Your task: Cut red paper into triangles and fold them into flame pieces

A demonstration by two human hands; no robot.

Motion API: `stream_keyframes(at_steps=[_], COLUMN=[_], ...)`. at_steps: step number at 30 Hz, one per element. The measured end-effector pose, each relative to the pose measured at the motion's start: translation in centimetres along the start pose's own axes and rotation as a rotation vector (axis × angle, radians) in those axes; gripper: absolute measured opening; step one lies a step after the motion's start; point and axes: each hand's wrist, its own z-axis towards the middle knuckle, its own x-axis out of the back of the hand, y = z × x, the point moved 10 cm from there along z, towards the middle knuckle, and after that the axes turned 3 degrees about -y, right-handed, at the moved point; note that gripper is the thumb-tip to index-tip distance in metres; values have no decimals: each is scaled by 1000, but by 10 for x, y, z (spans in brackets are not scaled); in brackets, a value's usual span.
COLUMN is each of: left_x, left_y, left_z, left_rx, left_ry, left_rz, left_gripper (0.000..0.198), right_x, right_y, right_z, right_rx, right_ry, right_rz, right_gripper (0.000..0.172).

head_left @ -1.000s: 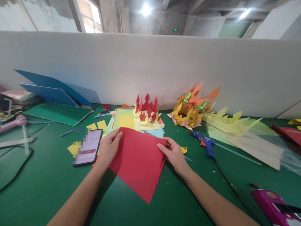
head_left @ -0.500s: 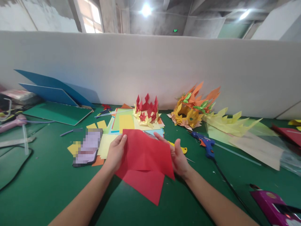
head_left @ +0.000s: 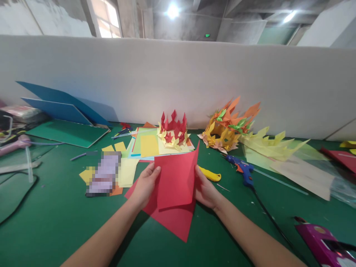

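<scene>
Between my two hands a red sheet of paper (head_left: 175, 181) is held up, its right side bent over towards me. My left hand (head_left: 146, 185) pinches the left edge, thumb in front. My right hand (head_left: 207, 191) grips the right edge, most of its fingers hidden behind the paper. Beneath lies another piece of red paper (head_left: 178, 224) on the green table, partly covered by the raised sheet. A yellow-handled cutter (head_left: 211, 175) rests just beyond my right hand.
A red and yellow paper crown (head_left: 174, 131) stands on coloured sheets at the back. Orange and yellow crowns (head_left: 222, 133) sit to its right. A blue glue gun (head_left: 243, 168) with a cord lies at right. A phone (head_left: 104, 174) is at left, a purple device (head_left: 324, 241) at lower right.
The red sheet has turned from spread wide to narrower and more upright, its right side now curled up. My hands have come closer together.
</scene>
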Motion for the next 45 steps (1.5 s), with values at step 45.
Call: stream_keyframes(at_steps=[45], left_x=[-16], left_y=[7], left_z=[-10], left_rx=[-121], left_ry=[-37], left_rz=[322], left_gripper=[46], right_x=[8], right_y=[-17], right_z=[-6], right_rx=[181], right_ry=[347], right_rz=[-333], right_gripper=[58])
